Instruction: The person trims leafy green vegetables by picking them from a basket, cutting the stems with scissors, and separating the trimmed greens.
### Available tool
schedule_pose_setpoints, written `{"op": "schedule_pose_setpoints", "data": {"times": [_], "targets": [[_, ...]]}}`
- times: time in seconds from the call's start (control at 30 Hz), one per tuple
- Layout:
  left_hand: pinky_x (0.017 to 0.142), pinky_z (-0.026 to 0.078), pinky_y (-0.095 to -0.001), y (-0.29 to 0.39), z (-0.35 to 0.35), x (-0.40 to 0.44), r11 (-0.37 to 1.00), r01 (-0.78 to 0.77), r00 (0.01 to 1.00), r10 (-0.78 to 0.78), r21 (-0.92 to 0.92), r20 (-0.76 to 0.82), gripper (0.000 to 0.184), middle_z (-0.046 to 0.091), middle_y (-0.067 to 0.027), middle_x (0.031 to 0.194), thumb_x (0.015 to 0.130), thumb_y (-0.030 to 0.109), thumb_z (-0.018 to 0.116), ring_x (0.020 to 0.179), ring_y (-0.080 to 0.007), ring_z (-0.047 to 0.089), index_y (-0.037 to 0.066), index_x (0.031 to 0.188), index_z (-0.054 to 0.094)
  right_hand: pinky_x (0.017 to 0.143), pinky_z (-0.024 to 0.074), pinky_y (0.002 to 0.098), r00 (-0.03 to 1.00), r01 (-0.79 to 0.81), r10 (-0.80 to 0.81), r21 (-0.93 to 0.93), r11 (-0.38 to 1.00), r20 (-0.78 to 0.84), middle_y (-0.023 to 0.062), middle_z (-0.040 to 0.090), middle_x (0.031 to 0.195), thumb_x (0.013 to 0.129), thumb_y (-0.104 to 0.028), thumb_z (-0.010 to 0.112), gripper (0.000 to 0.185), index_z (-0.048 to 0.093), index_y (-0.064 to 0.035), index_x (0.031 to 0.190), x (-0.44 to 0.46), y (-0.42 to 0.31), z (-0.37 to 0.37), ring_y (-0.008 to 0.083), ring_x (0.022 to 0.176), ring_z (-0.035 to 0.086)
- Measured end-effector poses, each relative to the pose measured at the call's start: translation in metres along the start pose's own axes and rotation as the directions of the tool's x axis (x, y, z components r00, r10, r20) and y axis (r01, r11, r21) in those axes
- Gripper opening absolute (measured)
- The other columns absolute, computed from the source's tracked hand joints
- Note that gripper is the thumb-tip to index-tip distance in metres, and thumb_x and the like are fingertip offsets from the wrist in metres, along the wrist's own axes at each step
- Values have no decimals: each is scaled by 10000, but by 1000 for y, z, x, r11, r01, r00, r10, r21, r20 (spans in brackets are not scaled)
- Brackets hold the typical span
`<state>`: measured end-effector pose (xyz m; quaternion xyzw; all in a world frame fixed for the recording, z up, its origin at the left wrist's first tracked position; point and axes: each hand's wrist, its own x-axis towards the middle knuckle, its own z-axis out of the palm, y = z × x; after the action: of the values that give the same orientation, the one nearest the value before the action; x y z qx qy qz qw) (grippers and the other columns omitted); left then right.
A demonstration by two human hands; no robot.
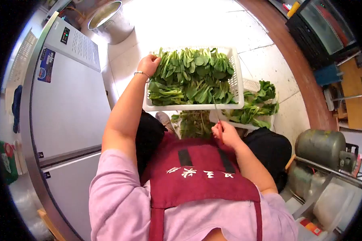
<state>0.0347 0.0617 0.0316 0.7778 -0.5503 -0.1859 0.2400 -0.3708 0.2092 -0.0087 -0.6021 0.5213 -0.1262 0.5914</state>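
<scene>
Red-handled knife [220, 129] sits in the right hand [227, 134], fingers wrapped round it, long axis forward, blade toward the white basket [193, 107]; left hand [149, 65] curls at leafy greens [197, 62] inside, grip unclear, far-row stems pointing away.

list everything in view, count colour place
rectangular plastic baskets: two, white, centre, centre right
leafy vegetables: many, green, in baskets
loose leaf pile: one, green, below larger basket
slim tool: one, red handle, centre
round metal pot: one, silver, top left
upright cabinet: one, grey, left
cylindrical container: one, dull green, right
shelf clutter: unclear count, mixed, right
cloth apron: one, maroon, bottom centre
left hand: one, at larger basket
right hand: one, holding tool
</scene>
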Motion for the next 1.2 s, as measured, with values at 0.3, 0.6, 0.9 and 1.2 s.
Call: {"op": "schedule_pose_setpoints", "data": {"times": [0.3, 0.6, 0.9, 1.2], "targets": [[843, 476, -382, 21, 38, 38, 967, 37, 999, -28, 253, -39, 307, 649, -154, 984, 823, 330, 575, 916, -296, 612, 64, 948, 664, 674, 461, 408, 997, 8, 15, -269, 963, 82, 178, 612, 806, 797, -378, 629, 377, 570, -19, 893, 0, -31, 1, 346, 764, 596], [871, 466, -374, 43, 78, 72, 901, 274, 944, -319, 338, 83, 433, 654, -160, 989, 769, 445, 606, 957, -292, 614, 69, 970, 680, 674, 458, 419, 988, 9, 41, -314, 950, 152, 170, 610, 796, 802, -402, 605, 378, 564, -35, 884, 10, -27, 2, 355, 771, 593], [730, 458, -256, 38, 38, 26, 731, 169, 975, -222, -662, 4, 406, 624, -62, 939, 750, 260, 708, 839, -134, 572, -11, 1029, 589, 691, 461, 424, 985, -9, 61, -311, 951, 159, 173, 616, 813, 805, -401, 599, 380, 569, -35, 902, 7, -34, 1, 365, 792, 591], [757, 441, -247, 46, -6, -28, 28, 142, 990, 13, -989, 143, 157, 630, -67, 1017, 908, 175, 532, 844, -112, 562, 65, 1020, 538, 706, 461, 413, 987, -27, 82, -350, 937, 142, 187, 616, 832, 808, -394, 607, 386, 573, -18, 890, 5, -30, 2, 359, 804, 596]]}}
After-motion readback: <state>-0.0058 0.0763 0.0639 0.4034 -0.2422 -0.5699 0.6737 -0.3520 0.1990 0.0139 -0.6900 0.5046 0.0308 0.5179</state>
